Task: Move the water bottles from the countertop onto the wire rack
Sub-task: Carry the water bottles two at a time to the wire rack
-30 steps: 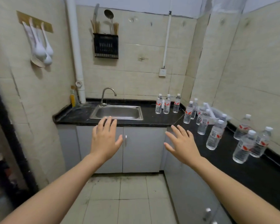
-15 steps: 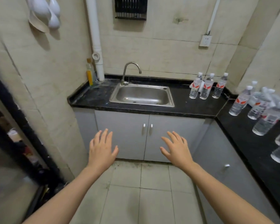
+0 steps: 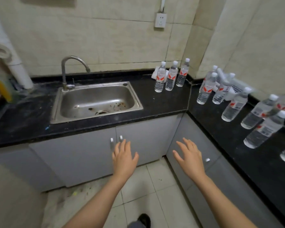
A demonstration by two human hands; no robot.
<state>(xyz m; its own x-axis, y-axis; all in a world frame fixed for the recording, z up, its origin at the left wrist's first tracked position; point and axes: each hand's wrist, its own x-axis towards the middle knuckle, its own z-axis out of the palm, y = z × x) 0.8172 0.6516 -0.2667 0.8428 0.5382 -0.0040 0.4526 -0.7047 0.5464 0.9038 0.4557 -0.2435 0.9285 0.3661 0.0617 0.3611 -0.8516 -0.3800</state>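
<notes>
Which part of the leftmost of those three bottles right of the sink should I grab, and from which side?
Grip the leftmost bottle round its labelled middle, coming from the front left: it stands upright, that side looks open, and another bottle stands close on its right.

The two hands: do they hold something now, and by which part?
Nothing is held. The left hand and the right hand are both open, fingers spread, in front of the cabinet doors.

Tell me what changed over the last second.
The view dipped and closed in on the sink corner. Both the left hand and right hand now sit lower, before the cabinet doors, open and empty as before. The water bottles stand untouched on the countertop.
</notes>
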